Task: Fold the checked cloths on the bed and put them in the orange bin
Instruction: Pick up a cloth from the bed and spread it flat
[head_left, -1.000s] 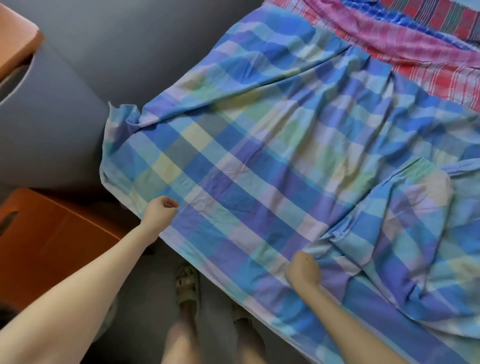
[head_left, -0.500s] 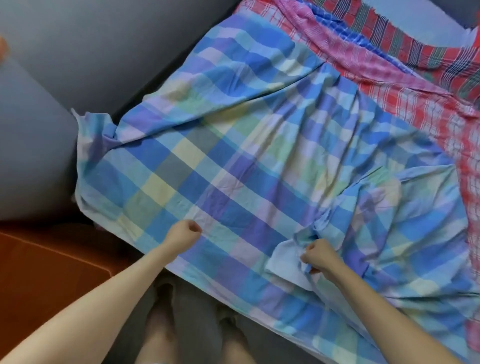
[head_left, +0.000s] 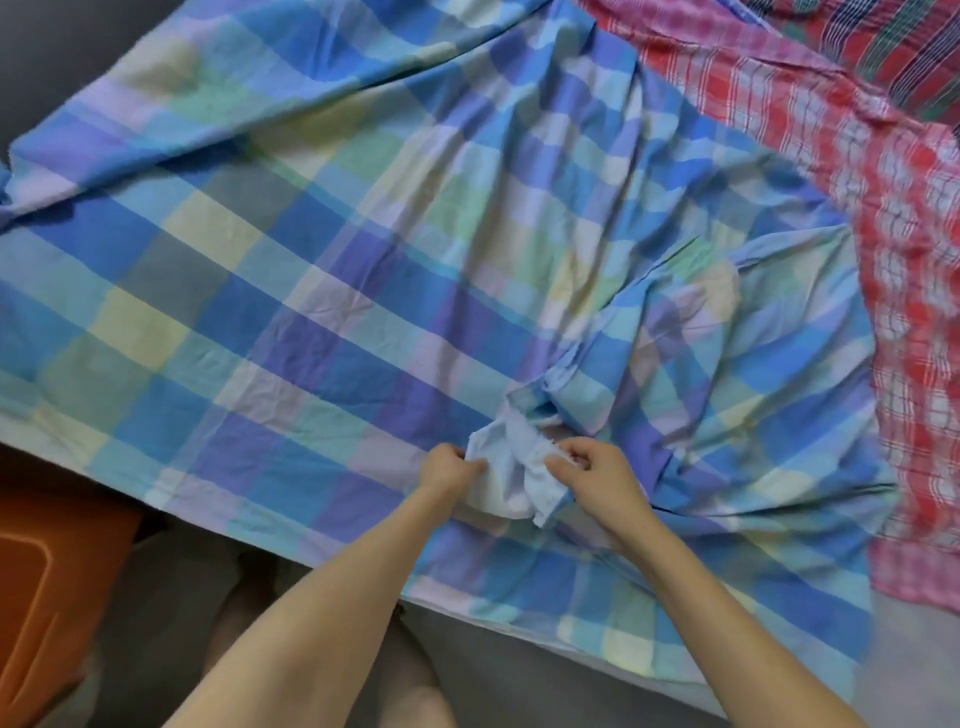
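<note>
The left hand (head_left: 448, 467) and the right hand (head_left: 595, 474) sit close together, each pinching the same pale, bunched corner of the blue checked cloth (head_left: 363, 291). That cloth lies spread and wrinkled across the bed (head_left: 545, 670), its right part folded over itself. A red checked cloth (head_left: 914, 312) lies beyond it at right. The orange bin (head_left: 47, 597) stands on the floor at lower left.

creased woven blue cloth (head_left: 363, 291) — smooth orange plastic bin (head_left: 47, 587)

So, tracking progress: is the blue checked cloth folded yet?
No: the blue checked cloth lies spread out, left hand and right hand pinching one corner.
</note>
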